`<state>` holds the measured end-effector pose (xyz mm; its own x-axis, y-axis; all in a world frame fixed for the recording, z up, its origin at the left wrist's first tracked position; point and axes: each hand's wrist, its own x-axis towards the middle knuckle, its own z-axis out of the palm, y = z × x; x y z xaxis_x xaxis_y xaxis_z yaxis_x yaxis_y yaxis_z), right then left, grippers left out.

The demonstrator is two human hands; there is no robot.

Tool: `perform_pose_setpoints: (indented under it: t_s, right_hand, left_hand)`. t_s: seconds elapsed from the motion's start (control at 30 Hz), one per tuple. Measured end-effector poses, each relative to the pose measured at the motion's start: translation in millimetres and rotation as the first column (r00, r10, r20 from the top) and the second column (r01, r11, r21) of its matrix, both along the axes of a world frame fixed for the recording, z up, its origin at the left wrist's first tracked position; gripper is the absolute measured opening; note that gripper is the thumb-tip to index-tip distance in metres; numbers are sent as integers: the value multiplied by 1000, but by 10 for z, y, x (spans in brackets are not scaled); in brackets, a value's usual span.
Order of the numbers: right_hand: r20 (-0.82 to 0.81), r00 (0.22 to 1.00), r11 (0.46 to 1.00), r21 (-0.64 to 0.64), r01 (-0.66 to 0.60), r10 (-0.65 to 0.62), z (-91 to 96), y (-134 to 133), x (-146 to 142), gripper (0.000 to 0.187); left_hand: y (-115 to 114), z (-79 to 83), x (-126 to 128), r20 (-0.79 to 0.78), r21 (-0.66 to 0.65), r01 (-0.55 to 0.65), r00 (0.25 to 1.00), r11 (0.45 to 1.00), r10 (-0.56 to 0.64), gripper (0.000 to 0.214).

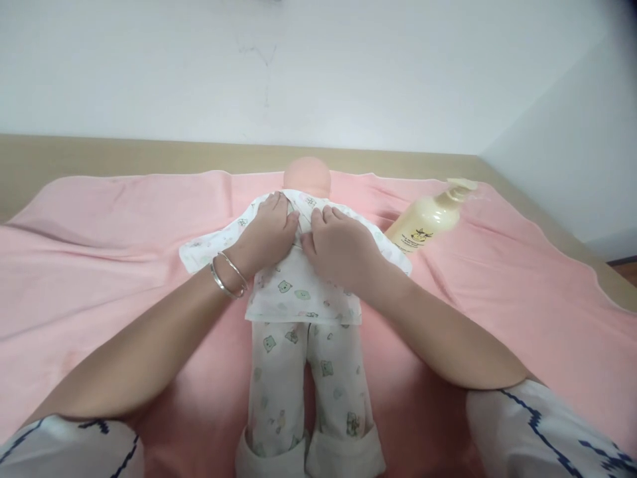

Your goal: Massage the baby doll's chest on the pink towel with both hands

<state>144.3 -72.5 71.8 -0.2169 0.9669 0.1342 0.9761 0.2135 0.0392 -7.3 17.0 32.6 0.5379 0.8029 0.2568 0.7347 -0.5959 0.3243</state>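
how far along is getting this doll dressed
Nearly done, it seems. The trousers are on both legs with cuffs turned up, and the top covers the arms and body of the doll. In hand: the left hand and right hand rest on the top's front at the chest. Left: whether that front is fastened is hidden under them; the bottle lies on the towel untouched.

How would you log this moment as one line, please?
left hand flat on printed shirt | right hand beside it, grip unclear | doll lying on pink towel | pump bottle right of doll
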Motion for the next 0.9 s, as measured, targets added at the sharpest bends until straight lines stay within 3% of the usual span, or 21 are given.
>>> perform_pose_setpoints:
  t_s: [0.17, 0.43, 0.53, 0.7, 0.8, 0.9]
  right_hand:
    - [-192, 977, 985, -163, 64, -95, 64, 247, 154, 39]
    - [-380, 919, 981, -193, 28, -101, 35, 449, 319, 35]
    - [-311, 948, 988, -156, 18, -66, 51, 428, 282, 42]
    - [-50, 996, 996, -62, 65, -68, -39, 193, 29, 53]
    - [66, 997, 999, 17, 36, -37, -136, 13, -127, 59]
    - [67, 998, 998, 62, 5, -9, -169, -27, -145, 58]
  left_hand:
    - [-5, -91, -4, -69, 127, 65, 996, 990, -56, 45]
    - [-21, -41, 25, -37, 70, -37, 999, 997, 40, 47]
    - [-26, -4, 3, -35, 38, -29, 999, 999, 30, 43]
    - [-49, 89, -29, -6, -52, -8, 1000, 999, 7, 34]
    - [-52, 101, -24, -36, -10, -10, 999, 1000, 9, 28]
    - [-132, 101, -1, -158, 120, 28, 987, 992, -9, 33]
